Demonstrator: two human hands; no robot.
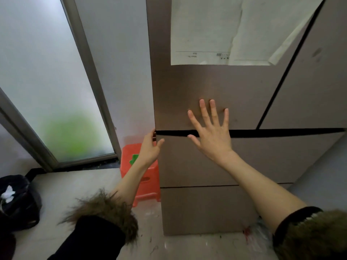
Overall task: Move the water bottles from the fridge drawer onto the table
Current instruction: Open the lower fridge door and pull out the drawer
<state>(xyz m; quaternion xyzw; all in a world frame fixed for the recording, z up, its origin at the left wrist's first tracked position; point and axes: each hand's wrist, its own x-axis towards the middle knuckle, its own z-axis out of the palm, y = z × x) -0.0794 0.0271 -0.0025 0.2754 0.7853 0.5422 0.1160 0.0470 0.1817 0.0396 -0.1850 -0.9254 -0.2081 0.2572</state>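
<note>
A tall brown fridge [216,87] fills the middle and right of the head view, with two closed drawers stacked at its bottom. The upper drawer [262,158] sits just below a dark horizontal gap. My left hand [151,147] is at the left corner of that drawer's top edge, its fingers curled round the corner into the gap. My right hand [211,128] lies flat with straight, spread fingers on the fridge door, its palm across the gap. No water bottles and no table are in view.
An orange plastic stool [144,182] stands on the floor against the fridge's left side. A frosted glass door [56,91] is at the left. A black bag [18,201] lies at the lower left. Papers [225,30] are stuck on the fridge door.
</note>
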